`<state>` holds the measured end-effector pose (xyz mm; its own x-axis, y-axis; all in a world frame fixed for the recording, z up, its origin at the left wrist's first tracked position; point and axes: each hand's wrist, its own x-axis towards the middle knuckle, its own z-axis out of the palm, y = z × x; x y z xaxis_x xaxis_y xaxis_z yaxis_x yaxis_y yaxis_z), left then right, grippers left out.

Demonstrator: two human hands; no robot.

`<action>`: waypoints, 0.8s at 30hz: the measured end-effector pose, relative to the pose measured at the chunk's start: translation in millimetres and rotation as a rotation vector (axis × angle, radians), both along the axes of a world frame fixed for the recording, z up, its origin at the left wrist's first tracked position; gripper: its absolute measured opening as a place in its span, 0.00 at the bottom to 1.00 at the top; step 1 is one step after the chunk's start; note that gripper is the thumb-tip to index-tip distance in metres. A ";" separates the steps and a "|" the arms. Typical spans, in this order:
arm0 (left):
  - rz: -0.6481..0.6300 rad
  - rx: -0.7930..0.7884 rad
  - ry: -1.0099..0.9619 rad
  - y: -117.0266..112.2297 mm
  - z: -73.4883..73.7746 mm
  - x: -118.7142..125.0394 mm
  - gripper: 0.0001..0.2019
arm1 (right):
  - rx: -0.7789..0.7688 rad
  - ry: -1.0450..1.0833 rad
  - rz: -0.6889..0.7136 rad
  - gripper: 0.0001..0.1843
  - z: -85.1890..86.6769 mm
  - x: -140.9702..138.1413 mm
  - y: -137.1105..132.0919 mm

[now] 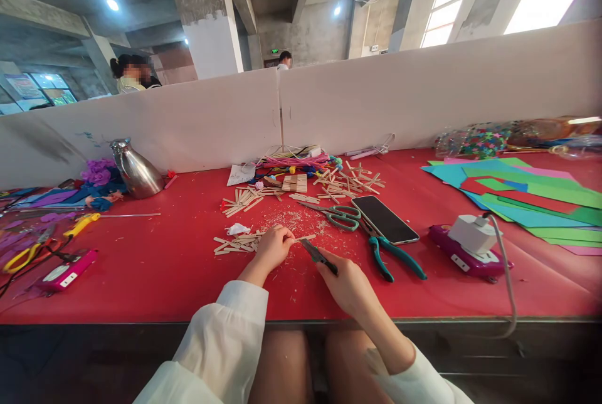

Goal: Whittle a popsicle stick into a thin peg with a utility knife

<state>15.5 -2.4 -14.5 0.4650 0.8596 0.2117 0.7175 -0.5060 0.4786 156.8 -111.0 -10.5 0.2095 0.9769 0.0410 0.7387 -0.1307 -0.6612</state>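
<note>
Between the fingertips of my left hand (273, 247) a thin wooden craft stick (306, 238) is pinched, pointing to the right. My right hand (345, 281) is closed round a dark-handled utility knife (320, 256), its blade close to the stick; whether they touch I cannot tell. Wood shavings (291, 222) lie scattered on the red table around both hands. Just left of my left hand is a pile of craft sticks (237, 243). Further back sit more sticks (242, 200) and a small block of joined sticks (295, 184).
Right of my hands lie green-handled scissors (345, 217), teal pliers (399, 256) and a phone (385, 219). A purple power strip (463, 253) with a white charger stands further right, near coloured paper (522, 197). A steel jug (136, 169) stands back left, before a white partition (211, 122).
</note>
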 end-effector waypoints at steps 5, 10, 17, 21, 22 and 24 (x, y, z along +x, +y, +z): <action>0.001 -0.008 0.001 -0.2 0.1 0.7 0.07 | 0.002 0.043 0.006 0.21 -5.5 0.1 3.1; 0.007 -0.001 0.014 -0.3 0.6 1.0 0.07 | 0.010 0.049 0.007 0.20 -6.0 -4.2 3.7; 0.008 0.002 0.011 -0.6 0.4 -0.1 0.07 | 0.011 0.031 -0.041 0.22 -2.1 -9.0 -5.5; 0.011 0.012 0.021 -0.5 0.4 0.0 0.06 | 0.000 0.025 -0.046 0.22 -1.5 -10.2 -6.5; 0.011 0.013 0.024 -0.4 0.4 0.0 0.06 | -0.004 0.026 -0.046 0.22 -1.3 -10.3 -6.2; 0.010 0.011 0.027 -0.2 0.4 0.1 0.06 | -0.012 0.029 -0.048 0.22 -0.6 -10.4 -5.3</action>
<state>15.5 -2.6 -14.1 0.4623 0.8618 0.2087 0.7352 -0.5042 0.4530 146.3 -116.3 -11.1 0.2569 0.9662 0.0224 0.7123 -0.1736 -0.6800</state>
